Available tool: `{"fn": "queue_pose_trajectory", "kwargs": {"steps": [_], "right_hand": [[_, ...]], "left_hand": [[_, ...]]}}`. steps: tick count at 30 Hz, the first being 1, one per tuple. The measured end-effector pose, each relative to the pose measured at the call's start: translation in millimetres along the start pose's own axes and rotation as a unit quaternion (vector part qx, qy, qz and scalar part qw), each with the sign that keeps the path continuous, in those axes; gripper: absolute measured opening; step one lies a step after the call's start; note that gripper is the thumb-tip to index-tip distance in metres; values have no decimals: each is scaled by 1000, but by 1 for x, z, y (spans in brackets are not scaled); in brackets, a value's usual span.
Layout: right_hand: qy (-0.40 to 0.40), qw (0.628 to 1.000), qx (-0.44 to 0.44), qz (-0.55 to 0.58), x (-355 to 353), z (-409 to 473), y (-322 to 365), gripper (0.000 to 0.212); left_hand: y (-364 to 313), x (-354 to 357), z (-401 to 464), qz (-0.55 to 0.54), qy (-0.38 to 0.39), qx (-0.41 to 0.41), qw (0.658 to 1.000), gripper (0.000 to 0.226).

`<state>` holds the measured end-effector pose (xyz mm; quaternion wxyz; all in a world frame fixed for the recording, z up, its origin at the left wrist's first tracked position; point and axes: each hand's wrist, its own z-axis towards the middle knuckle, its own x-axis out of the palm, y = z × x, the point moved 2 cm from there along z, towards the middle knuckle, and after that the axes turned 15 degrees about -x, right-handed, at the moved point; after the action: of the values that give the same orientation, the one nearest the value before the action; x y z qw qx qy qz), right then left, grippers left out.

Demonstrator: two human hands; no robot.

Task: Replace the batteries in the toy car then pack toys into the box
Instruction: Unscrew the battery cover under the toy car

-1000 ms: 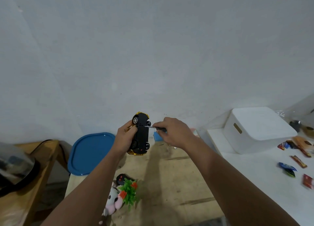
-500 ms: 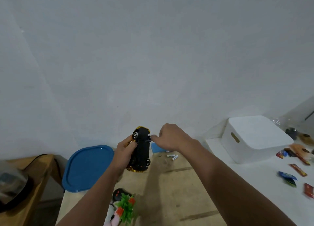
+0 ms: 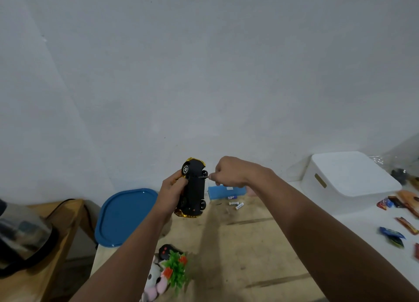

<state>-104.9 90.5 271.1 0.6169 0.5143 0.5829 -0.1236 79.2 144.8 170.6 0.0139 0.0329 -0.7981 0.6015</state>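
Left hand (image 3: 171,188) grips toy car (image 3: 193,188) upright; right hand (image 3: 229,172) pinches screwdriver (image 3: 204,177) against its underside

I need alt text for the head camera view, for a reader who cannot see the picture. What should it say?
A person's left hand holds a black and gold toy car with its underside showing, while the right hand puts a small screwdriver to it. Below, on a wooden table, lie loose batteries, a blue lid and soft toys; a white box stands to the right.
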Motion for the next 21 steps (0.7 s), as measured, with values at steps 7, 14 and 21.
{"fn": "queue_pose_trajectory", "kwargs": {"steps": [7,14,21], "right_hand": [[-27,999,1,-32,-5,1,3,39],[-28,997,2,-70,-9,1,6,43],[-14,998,2,-61,-7,4,5,44]], "left_hand": [[11,1,0,-24,3,-15,1000,39],[22,3,2,-25,9,-25,999,36],[28,1,3,-40,13,-33,999,39]]}}
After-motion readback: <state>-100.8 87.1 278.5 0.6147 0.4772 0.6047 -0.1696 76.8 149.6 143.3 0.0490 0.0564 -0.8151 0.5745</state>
